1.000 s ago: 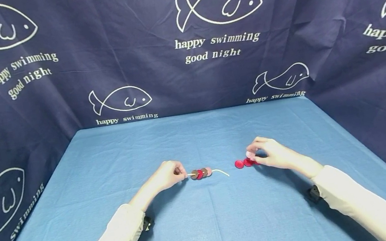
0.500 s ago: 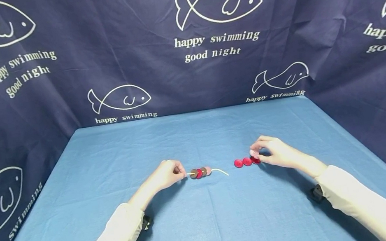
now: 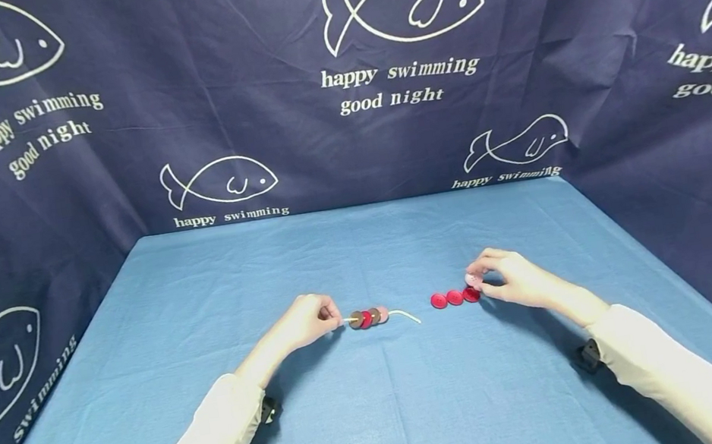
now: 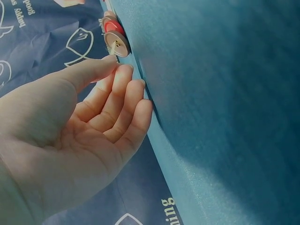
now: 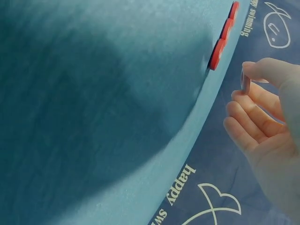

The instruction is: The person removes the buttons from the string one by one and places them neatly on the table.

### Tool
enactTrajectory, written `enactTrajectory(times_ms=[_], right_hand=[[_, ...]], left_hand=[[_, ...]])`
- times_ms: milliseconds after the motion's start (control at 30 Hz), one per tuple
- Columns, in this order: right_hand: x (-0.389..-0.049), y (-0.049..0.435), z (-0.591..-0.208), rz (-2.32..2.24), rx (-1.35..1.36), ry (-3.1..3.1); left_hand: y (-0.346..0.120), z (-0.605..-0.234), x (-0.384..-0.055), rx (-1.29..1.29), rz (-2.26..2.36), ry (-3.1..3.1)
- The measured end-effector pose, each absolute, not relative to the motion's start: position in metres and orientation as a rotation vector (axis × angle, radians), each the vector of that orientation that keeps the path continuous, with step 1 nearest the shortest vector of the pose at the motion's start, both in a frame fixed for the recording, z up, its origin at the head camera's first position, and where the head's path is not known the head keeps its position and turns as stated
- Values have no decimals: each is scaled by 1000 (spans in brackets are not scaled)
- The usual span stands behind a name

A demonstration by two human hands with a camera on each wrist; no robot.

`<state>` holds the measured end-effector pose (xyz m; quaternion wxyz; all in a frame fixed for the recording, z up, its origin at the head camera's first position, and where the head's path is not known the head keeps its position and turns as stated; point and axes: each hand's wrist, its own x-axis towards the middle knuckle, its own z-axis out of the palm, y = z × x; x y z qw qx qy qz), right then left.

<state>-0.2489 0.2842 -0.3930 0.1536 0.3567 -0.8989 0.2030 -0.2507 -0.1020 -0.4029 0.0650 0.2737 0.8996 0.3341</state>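
Observation:
My left hand (image 3: 307, 320) pinches one end of a white cord (image 3: 404, 313) between thumb and index finger. Strung on it are a brown button (image 3: 355, 320), a red one, another brown one and a pink button (image 3: 384, 314); the cord's other end trails right on the cloth. In the left wrist view the nearest brown button (image 4: 118, 44) sits just past the fingertips. Between thumb and fingertips my right hand (image 3: 510, 279) holds a pale pink button (image 3: 473, 280), seen edge-on in the right wrist view. Close beneath it, three red buttons (image 3: 454, 298) lie in a row.
A blue cloth (image 3: 360, 252) covers the table. Dark blue fabric (image 3: 286, 125) with white fish drawings rises behind it and along both sides. Between the cord's loose end and the red buttons lies a short stretch of cloth.
My right hand has moved slightly right and back with the pink button, uncovering the rightmost red button. The left hand and the strung buttons have stayed about where they were.

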Motion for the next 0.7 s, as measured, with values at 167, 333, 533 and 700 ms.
enactTrajectory(times_ms=[167, 333, 533, 700], right_hand=[[-248, 287, -394, 572, 1005, -2586], [-246, 289, -394, 570, 999, -2604], [-245, 292, -393, 575, 1003, -2608], [-245, 294, -395, 569, 1021, -2578]], left_hand=[[-103, -403, -251, 842, 1004, 2733], [-102, -403, -250, 833, 1000, 2725], [-102, -402, -250, 824, 1001, 2724], [-102, -402, -250, 825, 994, 2726]])
